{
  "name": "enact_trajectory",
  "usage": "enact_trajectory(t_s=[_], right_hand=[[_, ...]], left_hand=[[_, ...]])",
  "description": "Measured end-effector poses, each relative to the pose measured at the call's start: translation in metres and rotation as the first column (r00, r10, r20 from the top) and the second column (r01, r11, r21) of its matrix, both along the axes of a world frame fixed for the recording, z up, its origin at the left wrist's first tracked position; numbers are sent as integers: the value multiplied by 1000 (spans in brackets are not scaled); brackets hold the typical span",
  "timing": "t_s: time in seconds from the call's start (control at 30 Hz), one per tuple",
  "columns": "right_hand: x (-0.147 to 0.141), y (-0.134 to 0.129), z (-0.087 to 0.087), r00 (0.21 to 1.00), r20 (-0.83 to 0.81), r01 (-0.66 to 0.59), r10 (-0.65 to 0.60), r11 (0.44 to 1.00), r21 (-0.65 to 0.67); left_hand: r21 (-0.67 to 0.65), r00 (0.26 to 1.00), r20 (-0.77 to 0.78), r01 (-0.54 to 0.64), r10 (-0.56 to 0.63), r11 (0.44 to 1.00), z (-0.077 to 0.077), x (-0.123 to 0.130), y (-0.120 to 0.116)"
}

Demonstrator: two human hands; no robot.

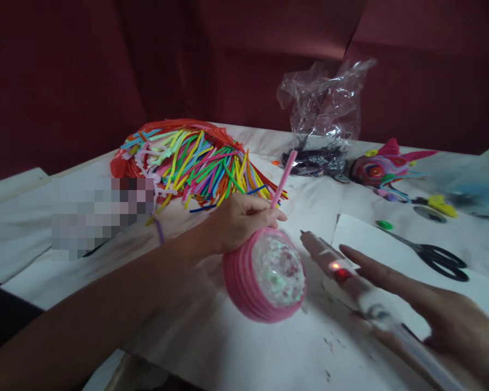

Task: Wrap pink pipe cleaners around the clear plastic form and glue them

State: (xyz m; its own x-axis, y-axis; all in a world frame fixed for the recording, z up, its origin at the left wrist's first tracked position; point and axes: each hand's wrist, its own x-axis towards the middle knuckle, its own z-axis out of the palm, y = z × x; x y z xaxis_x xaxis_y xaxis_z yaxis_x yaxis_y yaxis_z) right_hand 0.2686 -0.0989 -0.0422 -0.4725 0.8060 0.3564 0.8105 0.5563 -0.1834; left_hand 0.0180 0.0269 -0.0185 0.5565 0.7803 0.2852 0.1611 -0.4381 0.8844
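My left hand (244,220) is closed, pinching a pink pipe cleaner (284,179) whose free end points up and away. Under those fingers sits a round form (240,279) wrapped in rows of pink pipe cleaner. Its near face is a bare, clear dome with whitish, shiny material. Whether the left fingers also grip this form I cannot tell. My right hand (436,304) is wrapped round a glue gun (361,293) with a lit red light, its index finger stretched along the body. The nozzle points at the form and stays apart from it.
Many coloured pipe cleaners (204,163) spill from a red bag at the back left. Behind stands a clear plastic bag (326,108) with dark contents. A colourful fish-like craft (381,165), black-handled scissors (440,258) and a white sheet (350,231) lie right.
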Motion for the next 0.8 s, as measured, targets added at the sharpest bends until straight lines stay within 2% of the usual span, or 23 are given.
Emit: enact_trajectory(t_s=[0.03,0.07,0.3,0.47,0.63,0.8], right_hand=[[-5,2,-1,997,13,-69,70,997,-17],[-10,3,-2,997,-2,-77,78,996,37],[-36,6,-2,986,85,-148,142,987,62],[-38,12,-4,982,171,-92,76,992,86],[-36,15,-12,973,213,-120,93,986,116],[-31,16,-24,973,228,-44,24,995,85]], left_hand=[[-4,1000,-4,12,-12,1000,-1,0,-1],[-8,1000,-8,20,-20,1000,-3,1,-2],[-50,999,-13,34,-34,998,-6,1,-6],[-78,1000,1,22,-22,997,-5,3,-7],[-77,1000,12,29,-28,997,-4,3,-12],[35,999,13,-40,40,999,-7,4,-16]])
